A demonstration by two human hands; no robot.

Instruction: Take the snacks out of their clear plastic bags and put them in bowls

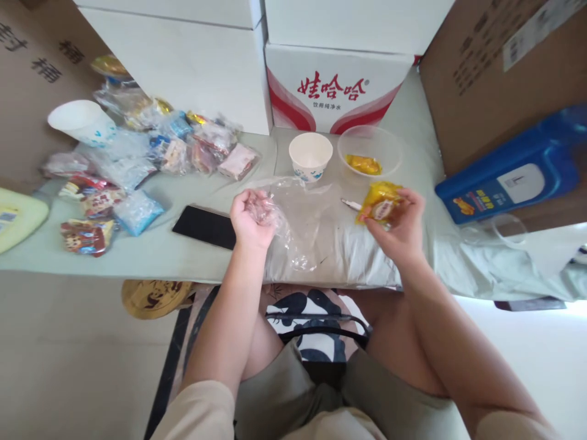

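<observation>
My left hand (254, 217) is closed around a crumpled clear plastic bag (302, 223), whose loose part spreads over the cloth to the right. Between the thumb and fingers of my right hand (401, 229) is a yellow-wrapped snack packet (380, 205), raised above the cloth. Behind it stands a clear plastic bowl (389, 143) with another yellow packet (363, 164) inside. A white paper cup (310, 156) with a blue pattern stands upright left of the bowl. A small white pen-like item (352, 205) lies partly hidden by the held packet.
At left lie a black phone (204, 227), a pile of wrapped snacks (183, 143) and a tipped paper cup (85, 122). Cartons (339, 88) line the back. A blue bottle (513, 168) and a clear cup (498, 229) are at right.
</observation>
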